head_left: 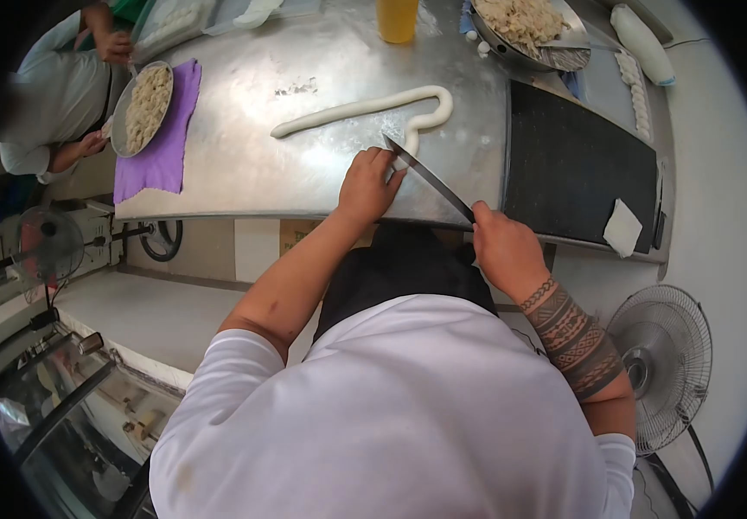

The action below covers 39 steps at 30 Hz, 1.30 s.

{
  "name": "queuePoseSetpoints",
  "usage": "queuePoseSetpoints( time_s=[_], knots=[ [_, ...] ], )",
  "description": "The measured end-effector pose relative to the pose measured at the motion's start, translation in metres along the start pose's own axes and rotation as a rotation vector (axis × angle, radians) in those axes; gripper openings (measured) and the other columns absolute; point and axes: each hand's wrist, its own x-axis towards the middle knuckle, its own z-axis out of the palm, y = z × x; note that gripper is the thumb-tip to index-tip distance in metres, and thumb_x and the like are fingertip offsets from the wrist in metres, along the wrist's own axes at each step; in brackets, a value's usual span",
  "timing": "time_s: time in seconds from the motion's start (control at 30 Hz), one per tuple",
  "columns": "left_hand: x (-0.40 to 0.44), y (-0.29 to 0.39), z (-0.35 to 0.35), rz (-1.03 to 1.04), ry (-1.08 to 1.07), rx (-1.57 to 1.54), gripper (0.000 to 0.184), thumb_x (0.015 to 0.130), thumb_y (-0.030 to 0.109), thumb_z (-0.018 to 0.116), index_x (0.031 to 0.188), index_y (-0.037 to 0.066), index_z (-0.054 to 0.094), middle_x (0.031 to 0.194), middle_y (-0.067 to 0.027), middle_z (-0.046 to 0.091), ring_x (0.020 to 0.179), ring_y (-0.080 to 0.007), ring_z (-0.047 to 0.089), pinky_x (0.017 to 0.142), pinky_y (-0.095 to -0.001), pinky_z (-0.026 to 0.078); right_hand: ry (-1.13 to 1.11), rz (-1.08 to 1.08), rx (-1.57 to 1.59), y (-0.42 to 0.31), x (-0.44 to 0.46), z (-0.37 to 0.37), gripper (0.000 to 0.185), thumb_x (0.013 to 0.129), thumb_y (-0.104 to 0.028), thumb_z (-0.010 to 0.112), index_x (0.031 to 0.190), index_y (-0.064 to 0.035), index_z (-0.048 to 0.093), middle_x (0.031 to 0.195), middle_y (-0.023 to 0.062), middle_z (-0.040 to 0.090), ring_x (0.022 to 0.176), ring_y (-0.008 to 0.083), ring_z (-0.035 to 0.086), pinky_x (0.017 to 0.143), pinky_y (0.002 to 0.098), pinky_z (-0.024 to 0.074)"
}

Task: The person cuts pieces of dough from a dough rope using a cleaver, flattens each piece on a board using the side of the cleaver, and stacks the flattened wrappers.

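Note:
A long white dough rope [365,108] lies on the metal table, bent back in a hook at its right end. My left hand [369,183] is closed at the near end of that hook, fingers curled against the dough; the exact grip is partly hidden. In my right hand [507,246] is the handle of a long knife [438,183]. Its blade slants up and left across the near end of the dough, with the tip close to my left fingers.
A black board [577,164] with a white scraper [622,227] lies to the right. Behind it stands a bowl of filling [520,22]. At the left, another person holds a pan of filling [147,108] over a purple cloth [162,173]. A yellow container [396,19] stands at the back.

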Motion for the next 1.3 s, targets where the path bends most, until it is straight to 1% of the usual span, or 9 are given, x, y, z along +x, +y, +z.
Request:
queuePoseSetpoints(
  time_s=[0.33,0.47,0.6,0.9,1.03,1.07,1.13,1.2,1.3],
  knots=[
    [0.005,0.016,-0.023,-0.295,-0.018,-0.178,0.030,0.090,0.012,0.080,0.116,0.004,0.070,0.107,-0.0137,0.072,0.094,-0.0271,0.074,0.079,-0.0392,0.060,0.063,0.109,0.281,0.010,-0.006,0.024,0.020,0.103,-0.015,0.061,0.119,-0.0032,0.056,0.097,0.0227,0.074,0.085,0.0422,0.073,0.074,0.0528,0.0575],
    [0.018,0.035,-0.022,-0.090,-0.056,-0.215,0.032,0.089,0.009,0.080,0.119,0.005,0.070,0.109,-0.0124,0.072,0.084,-0.0219,0.072,0.076,-0.0339,0.060,0.425,0.161,0.739,0.038,-0.070,0.033,0.031,0.101,-0.015,0.069,0.126,-0.0005,0.057,0.098,0.0190,0.075,0.070,0.0310,0.073,0.064,0.0442,0.0575],
    [0.051,0.109,0.019,0.148,-0.330,-0.282,0.034,0.088,0.007,0.080,0.120,0.006,0.070,0.105,-0.0130,0.069,0.090,-0.0282,0.071,0.078,-0.0384,0.059,0.296,0.767,1.205,0.077,-0.132,0.047,0.034,0.100,-0.015,0.074,0.127,0.0003,0.059,0.089,0.0042,0.066,0.053,0.0086,0.054,0.045,0.0281,0.0465],
    [0.083,0.166,0.146,0.828,-0.552,-0.073,0.016,0.092,0.013,0.075,0.106,0.007,0.078,0.107,-0.0073,0.069,0.095,-0.0301,0.064,0.086,-0.0411,0.055,0.410,0.923,1.404,0.139,-0.204,0.132,0.032,0.101,-0.022,0.075,0.119,0.0002,0.061,0.077,0.0013,0.061,0.052,0.0075,0.053,0.046,0.0299,0.0469],
    [0.091,0.191,0.133,0.908,-0.632,0.160,0.020,0.089,0.018,0.074,0.106,0.009,0.079,0.103,-0.0038,0.070,0.105,-0.0288,0.061,0.104,-0.0503,0.047,0.473,0.944,1.000,0.149,-0.232,0.102,0.042,0.102,-0.028,0.074,0.128,0.0015,0.060,0.088,0.0150,0.071,0.067,0.0289,0.068,0.061,0.0433,0.0549],
    [0.099,0.204,0.130,0.919,-0.794,0.354,0.032,0.089,0.028,0.075,0.114,0.008,0.079,0.127,-0.0120,0.068,0.130,-0.0364,0.056,0.121,-0.0601,0.032,0.517,0.957,0.781,0.159,-0.240,0.096,0.044,0.102,-0.029,0.073,0.130,0.0016,0.059,0.092,0.0190,0.073,0.075,0.0356,0.070,0.066,0.0468,0.0559],
    [0.093,0.236,0.134,0.868,-0.594,0.339,0.050,0.088,0.037,0.077,0.129,0.009,0.074,0.151,-0.0165,0.054,0.147,-0.0422,0.042,0.126,-0.0635,0.023,0.506,1.003,0.575,0.180,-0.254,0.068,0.046,0.103,-0.031,0.069,0.135,0.0014,0.057,0.104,0.0293,0.072,0.101,0.0524,0.068,0.082,0.0573,0.0552],
    [0.089,0.249,0.157,0.804,-0.522,0.342,0.085,0.093,0.060,0.068,0.161,0.013,0.049,0.178,-0.0225,0.017,0.163,-0.0491,0.015,0.130,-0.0670,0.009,0.559,1.004,0.370,0.205,-0.261,0.035,0.042,0.104,-0.029,0.067,0.132,0.0014,0.057,0.104,0.0282,0.073,0.098,0.0505,0.069,0.081,0.0573,0.0553],
    [0.069,0.243,0.202,0.693,-0.538,0.359,0.096,0.097,0.070,0.059,0.171,0.016,0.031,0.176,-0.0268,0.018,0.162,-0.0505,0.016,0.129,-0.0670,0.010,0.476,0.997,0.244,0.254,-0.263,0.021,0.035,0.105,-0.026,0.065,0.127,0.0001,0.057,0.103,0.0269,0.073,0.097,0.0494,0.069,0.080,0.0578,0.0549]
  ],
)
